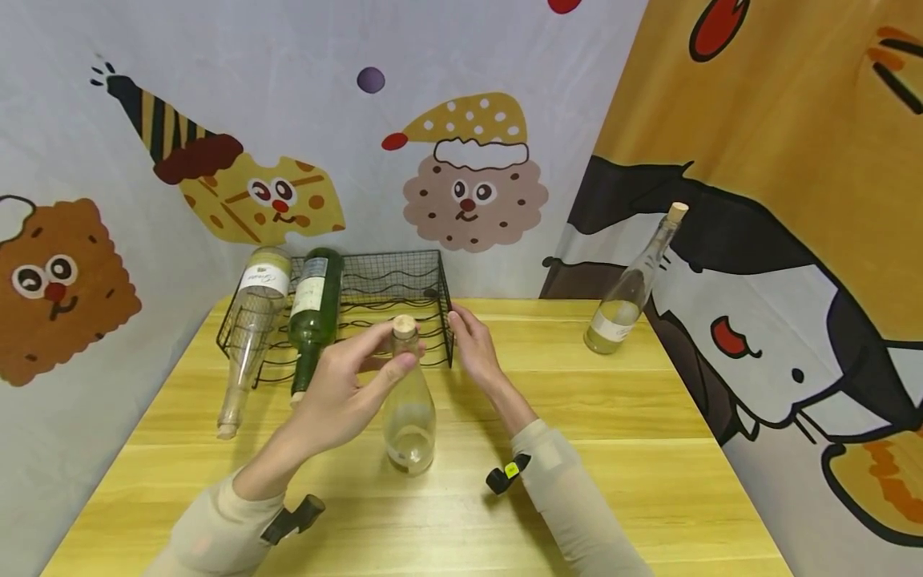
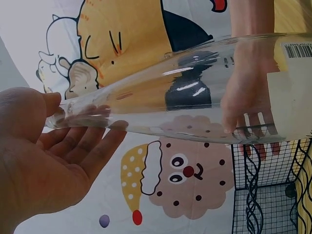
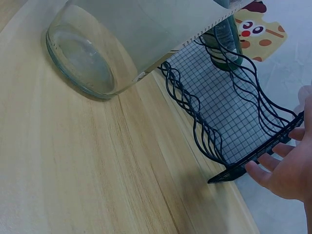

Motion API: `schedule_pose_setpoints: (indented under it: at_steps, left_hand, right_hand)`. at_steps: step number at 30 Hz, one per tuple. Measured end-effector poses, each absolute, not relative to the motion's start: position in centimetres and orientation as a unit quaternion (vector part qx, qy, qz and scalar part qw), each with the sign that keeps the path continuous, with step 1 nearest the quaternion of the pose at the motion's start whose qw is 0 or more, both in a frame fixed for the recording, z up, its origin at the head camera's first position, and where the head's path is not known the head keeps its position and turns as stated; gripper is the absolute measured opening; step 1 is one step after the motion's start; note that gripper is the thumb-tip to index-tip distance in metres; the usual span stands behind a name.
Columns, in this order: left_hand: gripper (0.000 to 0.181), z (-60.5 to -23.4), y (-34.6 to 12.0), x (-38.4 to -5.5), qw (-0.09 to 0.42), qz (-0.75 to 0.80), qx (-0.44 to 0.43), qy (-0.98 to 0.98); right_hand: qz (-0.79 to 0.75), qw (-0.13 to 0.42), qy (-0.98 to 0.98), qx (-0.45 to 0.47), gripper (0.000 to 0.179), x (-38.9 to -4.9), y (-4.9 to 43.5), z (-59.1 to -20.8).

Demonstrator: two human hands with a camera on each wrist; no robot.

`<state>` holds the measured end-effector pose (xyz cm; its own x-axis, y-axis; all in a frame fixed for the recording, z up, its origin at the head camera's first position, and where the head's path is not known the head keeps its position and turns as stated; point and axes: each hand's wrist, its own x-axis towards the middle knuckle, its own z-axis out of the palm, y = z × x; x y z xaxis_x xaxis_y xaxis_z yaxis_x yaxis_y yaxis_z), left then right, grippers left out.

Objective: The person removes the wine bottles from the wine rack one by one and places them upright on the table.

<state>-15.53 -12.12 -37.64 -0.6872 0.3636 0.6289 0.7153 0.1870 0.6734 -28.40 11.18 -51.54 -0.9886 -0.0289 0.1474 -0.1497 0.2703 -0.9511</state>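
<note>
A clear glass bottle (image 1: 411,429) with a cork in its mouth is in front of me, its base low over the tabletop; whether it touches is hard to tell. My left hand (image 1: 353,389) holds it by the neck, thumb on one side and fingers on the other. Behind it is a black wire bottle rack (image 1: 389,268). Against the rack's right side my right hand (image 1: 472,344) rests with its fingers extended, as the right wrist view also shows. A clear bottle with a white label (image 1: 252,336) and a green bottle (image 1: 316,304) lie in the rack, necks toward me.
Another corked bottle (image 1: 623,308), with yellowish contents or label backing, stands upright at the table's back right. The light wooden table (image 1: 613,481) ends at a cartoon-printed cloth (image 1: 476,48) behind and at both sides.
</note>
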Motion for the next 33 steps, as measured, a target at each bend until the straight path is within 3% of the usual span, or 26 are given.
schedule_pose_setpoints:
  at_steps: [13,27,33]
  left_hand:
    - [0.041,-37.8,-12.6,-15.2,0.146,-0.509,-0.344,-0.775]
    - [0.053,-38.6,-13.4,-15.9,0.167,-0.492,-0.375,-0.768]
    - [0.059,-37.6,-13.9,-15.0,0.15,-0.476,-0.339,-0.798]
  right_hand:
    - [0.603,0.045,-0.794,0.056,0.061,-28.3,11.2,-51.6]
    - [0.602,0.045,-0.795,0.056,0.06,-28.3,11.1,-51.5]
    - [0.606,0.041,-0.792,0.058,0.061,-28.2,11.2,-51.5]
